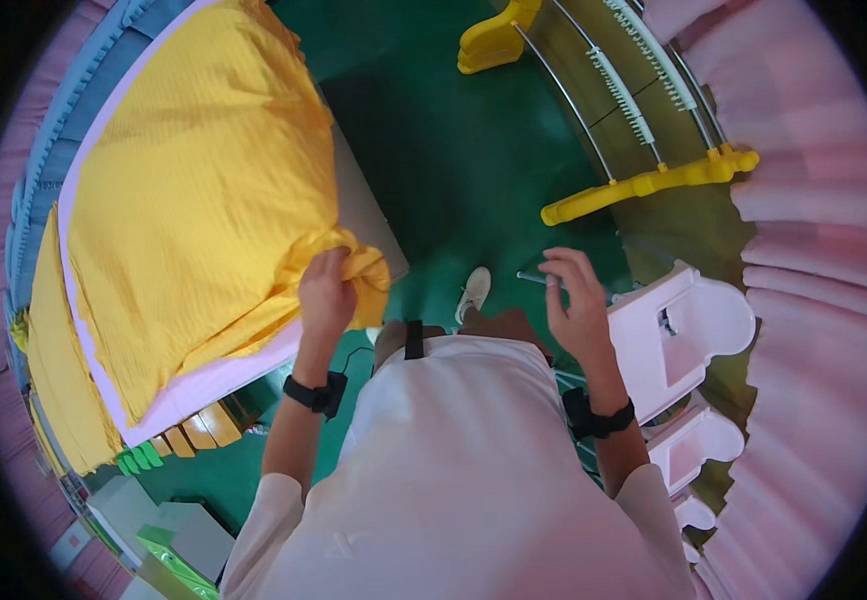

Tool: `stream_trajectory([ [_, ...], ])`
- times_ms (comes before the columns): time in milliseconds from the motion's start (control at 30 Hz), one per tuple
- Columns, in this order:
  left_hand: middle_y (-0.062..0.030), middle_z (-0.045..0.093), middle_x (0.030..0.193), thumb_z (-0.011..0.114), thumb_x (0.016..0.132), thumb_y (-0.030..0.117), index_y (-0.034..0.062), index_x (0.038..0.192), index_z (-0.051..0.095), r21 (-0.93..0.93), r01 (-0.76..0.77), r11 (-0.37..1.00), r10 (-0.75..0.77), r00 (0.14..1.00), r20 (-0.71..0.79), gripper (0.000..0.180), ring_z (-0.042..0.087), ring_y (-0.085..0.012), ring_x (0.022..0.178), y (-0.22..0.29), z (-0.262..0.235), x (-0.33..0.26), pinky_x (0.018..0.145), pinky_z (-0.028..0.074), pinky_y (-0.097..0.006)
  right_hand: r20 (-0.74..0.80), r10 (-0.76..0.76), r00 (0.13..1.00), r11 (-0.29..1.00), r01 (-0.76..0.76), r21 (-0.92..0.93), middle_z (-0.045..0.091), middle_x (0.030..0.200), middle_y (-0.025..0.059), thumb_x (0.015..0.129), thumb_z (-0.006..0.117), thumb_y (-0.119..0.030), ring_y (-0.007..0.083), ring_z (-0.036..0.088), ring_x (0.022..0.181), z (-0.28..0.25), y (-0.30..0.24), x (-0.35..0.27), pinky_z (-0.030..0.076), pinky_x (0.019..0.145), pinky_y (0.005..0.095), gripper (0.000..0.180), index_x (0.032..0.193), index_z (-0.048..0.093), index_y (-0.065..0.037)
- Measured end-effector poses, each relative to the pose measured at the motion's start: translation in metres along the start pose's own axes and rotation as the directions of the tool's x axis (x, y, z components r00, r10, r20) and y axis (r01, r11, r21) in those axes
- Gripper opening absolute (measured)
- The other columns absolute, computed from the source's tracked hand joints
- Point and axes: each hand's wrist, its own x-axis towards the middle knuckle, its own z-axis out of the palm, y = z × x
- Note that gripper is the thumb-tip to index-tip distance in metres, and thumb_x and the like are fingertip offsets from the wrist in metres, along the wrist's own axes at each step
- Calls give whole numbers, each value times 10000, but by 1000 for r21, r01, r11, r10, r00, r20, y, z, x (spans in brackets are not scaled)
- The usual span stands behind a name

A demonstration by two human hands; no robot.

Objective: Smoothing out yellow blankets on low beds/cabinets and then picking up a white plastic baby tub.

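Observation:
A large yellow cloth (203, 180) with creases lies spread over a flat surface with a lilac edge (243, 368) on my left. My left hand (327, 292) is closed on the bunched near-right corner of this cloth, which hangs past the surface's edge. What lies beneath the cloth is hidden. Above the floor on my right, my right hand (579, 305) is held up with its fingers apart and nothing in it. It is apart from the cloth, close to a row of pale pink plastic pieces.
Pale pink moulded pieces (718, 320) stand in a row at right, before pink curtains (823, 260). A rack with yellow plastic ends (643, 190) and metal rods is at far right. Wooden blocks (215, 425) and pale boxes (193, 530) sit at lower left. Green floor (433, 130) lies between.

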Motion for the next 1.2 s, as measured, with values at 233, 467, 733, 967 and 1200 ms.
stream_trajectory([
  [233, -174, 571, 817, 453, 796, 31, -22, 1007, 495, -351, 235, 907, -397, 755, -522, 222, 570, -248, 755, -13, -88, 52, 696, 454, -328, 127, 63, 990, 986, -82, 148, 561, 914, 146, 815, 510, 49, 265, 583, 801, -16, 60, 79, 472, 690, 308, 81, 875, 546, 7],
  [467, -86, 573, 733, 465, 908, 190, 25, 935, 506, -554, 558, 618, -775, 552, -308, 172, 540, -165, 651, -160, -42, 7, 577, 441, -317, 533, -120, 838, 988, 50, 144, 546, 914, 136, 805, 540, -6, 333, 572, 809, 54, 78, 218, 469, 690, 379, 109, 912, 532, -22],
  [733, -71, 577, 769, 428, 925, 216, 35, 930, 516, -997, 59, -40, -995, 93, 45, 202, 543, -161, 677, -129, -57, 82, 593, 447, -302, 732, -81, 677, 992, 124, -5, 559, 911, 143, 830, 533, -91, 356, 567, 827, 111, 115, 376, 463, 703, 426, 109, 922, 521, -33],
  [967, -57, 569, 841, 375, 946, 261, 47, 900, 523, -993, 106, 44, -980, -188, -64, 264, 540, -162, 724, -140, -74, 92, 635, 454, -289, 790, -104, 605, 986, 168, 1, 563, 898, 153, 836, 529, -94, 347, 573, 830, 166, 132, 520, 465, 706, 413, 102, 916, 526, -30],
  [1200, -155, 594, 758, 573, 796, 451, -39, 892, 600, -404, 788, -465, -672, -611, -418, 499, 557, -266, 678, -130, -50, -72, 644, 456, -376, 839, -200, 505, 973, 201, 111, 563, 867, 157, 830, 539, -78, 332, 573, 806, 244, 163, 690, 463, 701, 389, 99, 910, 527, -21],
])
